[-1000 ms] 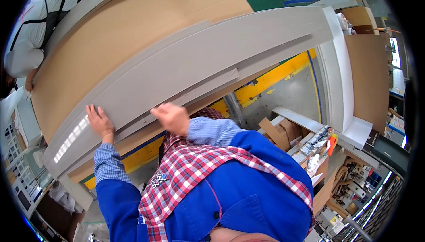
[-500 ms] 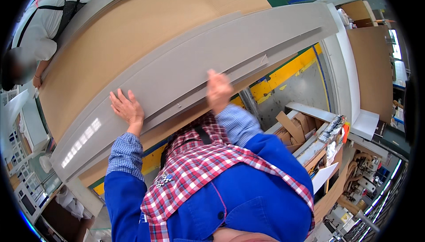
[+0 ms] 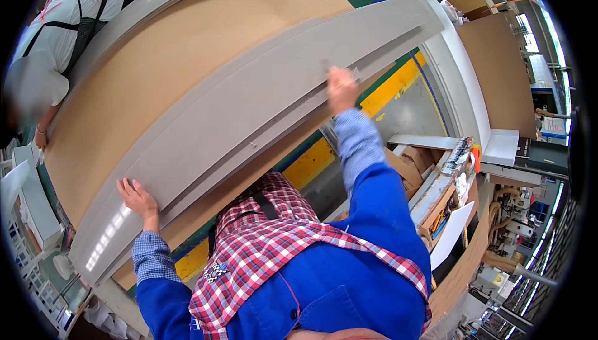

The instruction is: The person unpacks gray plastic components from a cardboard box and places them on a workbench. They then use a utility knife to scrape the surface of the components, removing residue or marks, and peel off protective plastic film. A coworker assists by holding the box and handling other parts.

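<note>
A long grey panel [image 3: 268, 85] lies in front of me, with stepped ridges along its near side. Flat on its left part rests my left hand [image 3: 138, 202], fingers spread. My right hand [image 3: 341, 89] is closed by the ridge at the right part; a small, dark, blurred thing pokes out above its fingers, too smeared to name. Small pale scraps cling to the ridge, one between my hands and another beside my right hand. Under the panel spreads a large brown cardboard sheet [image 3: 205, 35].
Across the board a person [image 3: 81, 28] in white leans with a hand at its left end. Another grey panel [image 3: 149, 4] lies along the far edge. Right of me stands a wooden bin [image 3: 408, 172] of cardboard scraps, near a white panel edge [image 3: 464, 78].
My right hand has moved right along the ridge, away from my body. My left hand has shifted left in the picture, still flat on the panel. The view has turned slightly.
</note>
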Demonstrator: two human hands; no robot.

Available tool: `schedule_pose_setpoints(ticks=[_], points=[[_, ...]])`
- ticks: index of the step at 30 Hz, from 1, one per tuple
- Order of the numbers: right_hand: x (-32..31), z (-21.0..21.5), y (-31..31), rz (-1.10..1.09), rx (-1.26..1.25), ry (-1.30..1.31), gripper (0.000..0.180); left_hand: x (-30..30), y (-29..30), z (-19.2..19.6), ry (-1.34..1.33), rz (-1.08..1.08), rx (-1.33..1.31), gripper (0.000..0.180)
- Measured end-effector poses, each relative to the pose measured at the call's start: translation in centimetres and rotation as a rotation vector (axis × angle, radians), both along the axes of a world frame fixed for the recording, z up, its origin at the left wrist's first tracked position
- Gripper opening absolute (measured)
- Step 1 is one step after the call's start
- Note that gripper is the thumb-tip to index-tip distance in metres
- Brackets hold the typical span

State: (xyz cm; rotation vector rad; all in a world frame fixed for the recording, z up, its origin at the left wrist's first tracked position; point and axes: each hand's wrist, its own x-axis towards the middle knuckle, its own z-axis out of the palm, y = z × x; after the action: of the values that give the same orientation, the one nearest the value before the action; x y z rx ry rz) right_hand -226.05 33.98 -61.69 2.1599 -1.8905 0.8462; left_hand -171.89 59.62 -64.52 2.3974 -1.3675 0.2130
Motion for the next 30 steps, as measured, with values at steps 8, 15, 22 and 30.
schedule_pose_setpoints(ticks=[8, 15, 22, 30], points=[[-2.9, 1.5, -2.1, -0.135, 0.063, 0.089, 0.014, -0.5, 0.9, 1.1, -0.036, 0.106, 0.103, 0.048], [20.6, 2.2, 17.0, 0.538, 0.235, -0.290, 0.030, -0.6, 1.1, 2.1, -0.057, 0.101, 0.101, 0.047], [19.4, 3.9, 14.7, 0.638, 0.112, -0.296, 0.022, 0.1, 1.6, 2.0, -0.011, 0.105, 0.078, 0.046], [3.6, 1.9, 5.0, -0.021, 0.101, -0.173, 0.021, -1.5, 0.8, 2.0, -0.040, 0.092, 0.090, 0.048]])
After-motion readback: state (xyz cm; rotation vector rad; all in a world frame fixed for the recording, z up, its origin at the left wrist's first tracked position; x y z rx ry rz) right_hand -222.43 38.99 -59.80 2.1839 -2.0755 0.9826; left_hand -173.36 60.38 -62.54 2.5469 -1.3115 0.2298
